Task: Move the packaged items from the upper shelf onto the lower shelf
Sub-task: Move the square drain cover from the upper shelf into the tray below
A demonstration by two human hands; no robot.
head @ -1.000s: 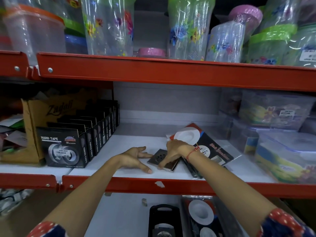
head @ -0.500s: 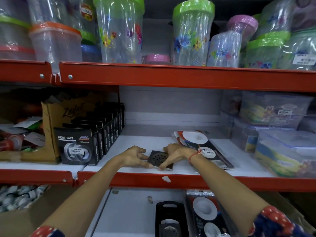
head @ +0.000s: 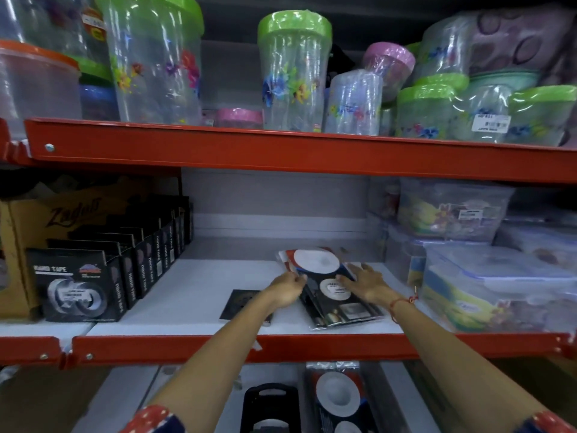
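A stack of flat packaged items (head: 331,295), black and red with white discs, lies on the white upper shelf (head: 193,295). My left hand (head: 288,290) pinches the stack's left edge. Along the stack's right side, my right hand (head: 363,282) lies flat on top with its fingers spread. A dark square drain cover (head: 242,304) sits loose on the shelf just left of my left wrist. Below the red rail, the lower shelf (head: 199,401) holds another packaged item (head: 338,398) with a white disc and a black carded item (head: 270,407).
Black nano tape boxes (head: 75,289) and a brown carton (head: 28,232) fill the shelf's left side. Clear lidded tubs (head: 499,295) are stacked at the right. Wrapped plastic jars (head: 293,73) stand on the top shelf above the red rail (head: 281,151).
Both hands have left the square drain cover and moved back and to the right onto the stack of packaged items. The cover stays flat on the shelf.
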